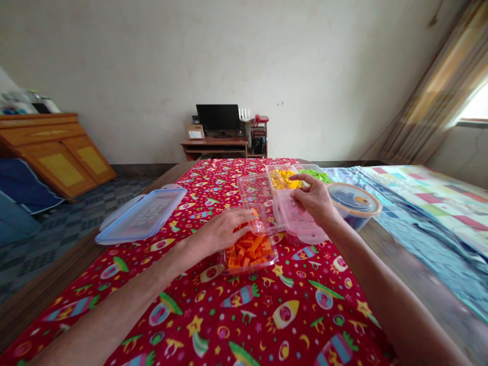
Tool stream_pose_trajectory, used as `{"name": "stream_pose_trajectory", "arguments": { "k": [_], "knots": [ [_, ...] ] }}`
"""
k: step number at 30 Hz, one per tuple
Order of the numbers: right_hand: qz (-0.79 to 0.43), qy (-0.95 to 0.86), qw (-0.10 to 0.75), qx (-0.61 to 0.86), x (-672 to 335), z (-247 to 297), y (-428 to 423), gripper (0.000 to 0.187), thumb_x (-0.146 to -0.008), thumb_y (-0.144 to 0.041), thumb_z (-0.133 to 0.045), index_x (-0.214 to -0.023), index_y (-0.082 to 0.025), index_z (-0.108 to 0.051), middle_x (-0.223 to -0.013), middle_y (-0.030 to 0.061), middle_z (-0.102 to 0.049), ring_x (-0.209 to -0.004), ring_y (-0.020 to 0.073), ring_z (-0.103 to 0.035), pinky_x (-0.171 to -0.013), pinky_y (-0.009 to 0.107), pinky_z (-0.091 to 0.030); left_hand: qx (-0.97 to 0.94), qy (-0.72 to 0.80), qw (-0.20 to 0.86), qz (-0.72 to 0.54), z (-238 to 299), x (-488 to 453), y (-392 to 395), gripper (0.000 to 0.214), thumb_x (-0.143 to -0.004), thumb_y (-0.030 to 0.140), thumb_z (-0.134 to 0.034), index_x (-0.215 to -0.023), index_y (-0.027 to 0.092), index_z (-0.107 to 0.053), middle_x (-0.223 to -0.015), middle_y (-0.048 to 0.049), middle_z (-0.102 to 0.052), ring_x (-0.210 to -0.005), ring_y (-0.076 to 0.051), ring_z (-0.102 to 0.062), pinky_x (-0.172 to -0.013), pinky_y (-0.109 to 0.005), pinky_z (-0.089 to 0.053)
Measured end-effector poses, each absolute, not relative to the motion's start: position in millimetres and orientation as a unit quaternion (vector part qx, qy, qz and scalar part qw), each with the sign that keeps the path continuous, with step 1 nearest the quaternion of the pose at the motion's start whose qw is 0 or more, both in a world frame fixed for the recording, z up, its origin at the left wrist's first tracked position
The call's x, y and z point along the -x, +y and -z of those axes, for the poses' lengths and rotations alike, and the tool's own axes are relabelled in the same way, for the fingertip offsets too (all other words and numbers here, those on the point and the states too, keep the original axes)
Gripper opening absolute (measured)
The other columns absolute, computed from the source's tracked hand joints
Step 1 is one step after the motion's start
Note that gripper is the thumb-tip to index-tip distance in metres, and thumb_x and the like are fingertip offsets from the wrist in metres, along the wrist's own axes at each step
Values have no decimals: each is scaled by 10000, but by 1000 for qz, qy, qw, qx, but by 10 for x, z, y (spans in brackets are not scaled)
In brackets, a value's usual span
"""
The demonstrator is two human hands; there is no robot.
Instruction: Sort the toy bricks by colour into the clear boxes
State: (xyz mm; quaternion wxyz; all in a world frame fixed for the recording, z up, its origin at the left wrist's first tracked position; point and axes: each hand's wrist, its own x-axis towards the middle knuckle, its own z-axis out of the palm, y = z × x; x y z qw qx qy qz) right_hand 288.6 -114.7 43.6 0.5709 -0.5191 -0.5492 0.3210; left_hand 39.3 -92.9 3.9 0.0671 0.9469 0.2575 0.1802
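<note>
My left hand [224, 230] lies over the far left edge of a clear box of orange bricks [249, 250], fingers curled on its rim. My right hand [314, 197] rests on a pink lid [299, 223] covering a container, with thumb and fingers pinched close together at a clear lid [256, 189] just behind the orange box. What the pinch holds, I cannot make out. Behind stand a box of yellow bricks [285, 179] and a box of green bricks [316, 175].
A blue-rimmed lid [143, 216] lies at the table's left edge on the red rocket-print cloth [267, 310]. A round tub with an orange-rimmed lid [354, 202] stands at the right. A bed with a patchwork cover [430, 198] flanks the table on the right.
</note>
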Motion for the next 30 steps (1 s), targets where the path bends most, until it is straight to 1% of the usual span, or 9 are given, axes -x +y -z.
{"name": "stream_pose_trajectory", "arguments": {
  "k": [3,6,9,13,16,19,22,25,30],
  "knots": [
    [-335,-550,574,505,-2884,-438,-1154,402,-581,-176,-499,-973,-160,-587,-438,-88,-482,-317,70,-383,-339,170,-261,-968,184,55,-162,2,-401,-919,352,-990,299,-371,-1177,233,-662,-1328,-52,-604,-1257,-177,-525,-1123,-329,-348],
    [-339,-554,575,498,-2894,-416,-1154,418,-580,-192,-505,-989,-153,-585,-440,-87,-490,-319,69,-380,-339,174,-261,-962,194,26,-190,-36,-395,-929,355,-981,283,-378,-1098,212,-706,-1321,-69,-608,-1261,-190,-522,-1118,-345,-357],
    [-342,-565,565,495,-2888,-376,-1164,435,-581,-199,-494,-1004,-147,-580,-442,-85,-506,-333,68,-389,-354,174,-277,-938,259,23,-230,-104,-313,-920,374,-965,289,-368,-1122,200,-696,-1306,-66,-620,-1236,-204,-542,-1087,-367,-394],
    [-330,-582,537,513,-2796,-273,-1188,433,-582,-188,-462,-993,-141,-591,-439,-86,-511,-348,74,-402,-366,175,-284,-882,389,33,-263,-158,-87,-910,411,-939,337,-358,-1054,168,-714,-1107,-86,-715,-1058,-217,-636,-988,-355,-460],
    [-329,-600,497,534,-2679,-138,-1187,433,-595,-164,-434,-986,-130,-617,-454,-84,-495,-364,82,-415,-377,180,-289,-856,439,86,-260,-161,45,-978,430,-922,393,-363,-943,161,-725,-983,-94,-731,-909,-216,-662,-869,-315,-490],
    [-290,-636,448,557,-2580,-6,-1185,414,-631,-123,-419,-968,-116,-660,-468,-77,-468,-384,73,-398,-407,181,-277,-830,450,193,-267,-148,76,-1100,425,-896,445,-395,-973,153,-694,-883,-75,-725,-789,-199,-657,-733,-273,-497],
    [-207,-696,389,567,-2531,48,-1228,429,-660,-73,-429,-984,-124,-707,-533,-31,-557,-457,82,-460,-478,188,-316,-799,456,265,-287,-123,62,-1209,406,-867,480,-438,-964,148,-650,-801,-53,-701,-694,-180,-632,-629,-250,-477],
    [-140,-750,327,557,-2512,8,-1316,432,-675,-47,-451,-987,-143,-733,-651,30,-670,-532,106,-534,-534,204,-344,-788,470,279,-282,-79,65,-1273,370,-859,505,-463,-872,165,-611,-758,-36,-676,-635,-164,-603,-566,-238,-446],
    [-84,-795,245,548,-2485,-133,-1461,329,-731,-35,-451,-857,-154,-732,-720,75,-711,-606,134,-592,-575,222,-352,-801,488,256,-234,12,87,-1308,364,-862,529,-464,-748,191,-538,-632,5,-602,-539,-143,-551,-497,-228,-386]
  ]
}}
